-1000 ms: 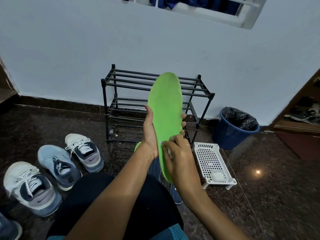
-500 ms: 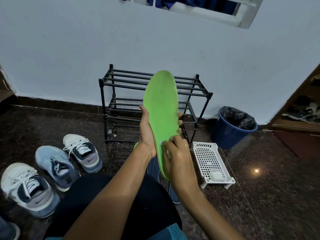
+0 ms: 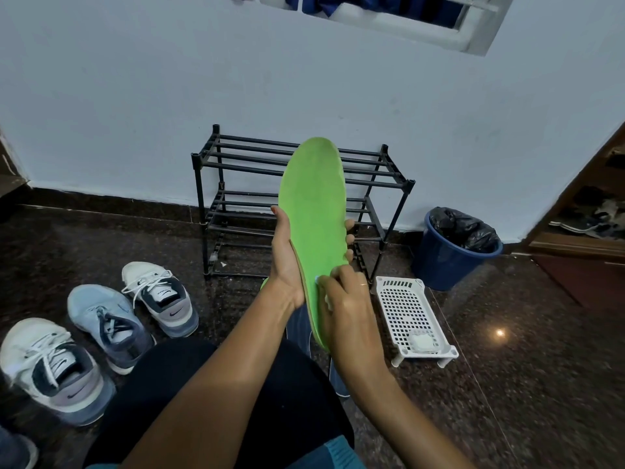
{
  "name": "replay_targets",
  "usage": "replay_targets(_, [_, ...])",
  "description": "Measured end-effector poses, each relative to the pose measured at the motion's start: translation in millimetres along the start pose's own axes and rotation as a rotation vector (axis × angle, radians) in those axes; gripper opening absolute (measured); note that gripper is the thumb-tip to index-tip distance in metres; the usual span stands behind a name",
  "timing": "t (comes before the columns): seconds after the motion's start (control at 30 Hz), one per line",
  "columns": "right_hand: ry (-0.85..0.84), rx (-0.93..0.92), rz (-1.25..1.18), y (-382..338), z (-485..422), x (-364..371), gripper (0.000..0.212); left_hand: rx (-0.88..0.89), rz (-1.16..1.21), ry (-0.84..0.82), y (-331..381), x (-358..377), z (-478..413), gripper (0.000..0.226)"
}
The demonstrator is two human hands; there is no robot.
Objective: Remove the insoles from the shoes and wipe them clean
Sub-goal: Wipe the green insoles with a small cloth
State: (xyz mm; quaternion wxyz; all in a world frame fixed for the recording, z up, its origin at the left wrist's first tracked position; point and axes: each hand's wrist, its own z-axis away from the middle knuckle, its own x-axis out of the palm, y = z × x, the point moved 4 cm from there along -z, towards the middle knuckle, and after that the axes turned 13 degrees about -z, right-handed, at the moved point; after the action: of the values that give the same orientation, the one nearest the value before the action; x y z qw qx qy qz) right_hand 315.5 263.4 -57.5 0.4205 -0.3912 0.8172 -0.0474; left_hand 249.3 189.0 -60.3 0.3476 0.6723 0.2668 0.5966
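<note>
A bright green insole (image 3: pixel 313 211) stands upright in front of me, toe end up. My left hand (image 3: pixel 287 262) grips it from behind at mid-length, thumb on its left edge and fingertips showing past its right edge. My right hand (image 3: pixel 345 306) pinches a small white wipe (image 3: pixel 327 301) against the insole's lower part. Three sneakers lie on the floor at the left: a white and grey one (image 3: pixel 162 296), a light blue one (image 3: pixel 108 323) and another white and grey one (image 3: pixel 50 367). Below my hands a dark blue shoe (image 3: pixel 301 328) is partly hidden.
A black two-tier shoe rack (image 3: pixel 382 184) stands against the white wall. A white perforated basket (image 3: pixel 406 309) holding a small white pad (image 3: pixel 421 341) sits on the dark floor at the right. Behind it is a blue bin (image 3: pixel 439 262) with a black liner. A wooden cabinet (image 3: pixel 575 245) lies far right.
The insole and both hands have shifted slightly left in view. My right hand stays on the insole's lower part with the wipe.
</note>
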Motion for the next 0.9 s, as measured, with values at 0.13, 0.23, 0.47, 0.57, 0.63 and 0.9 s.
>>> replay_targets(0.13, [0.013,0.010,0.029,5.8,-5.5,-6.0,0.027,0.002,-0.038,0.007,-1.0,0.3,-0.6,0.097])
replay_targets(0.23, [0.051,0.073,0.060,15.2,-16.6,-9.2,0.025,-0.007,-0.079,0.011,-1.3,1.5,-0.5,0.096])
replay_targets(0.47, [0.039,0.077,-0.016,6.4,-7.5,-2.5,0.022,-0.011,-0.066,0.020,0.0,-0.8,0.8,0.097])
replay_targets(0.57, [0.013,0.059,-0.066,4.0,1.0,0.1,0.020,-0.016,-0.024,0.003,-0.4,1.3,0.9,0.100])
replay_targets(0.63, [0.013,0.060,-0.078,6.4,0.3,-2.8,0.018,-0.017,-0.021,0.008,-1.3,2.0,0.9,0.100])
replay_targets(0.9, [0.094,0.107,0.016,14.2,-19.4,-9.9,0.023,-0.022,-0.085,0.018,-1.1,1.0,-0.3,0.097])
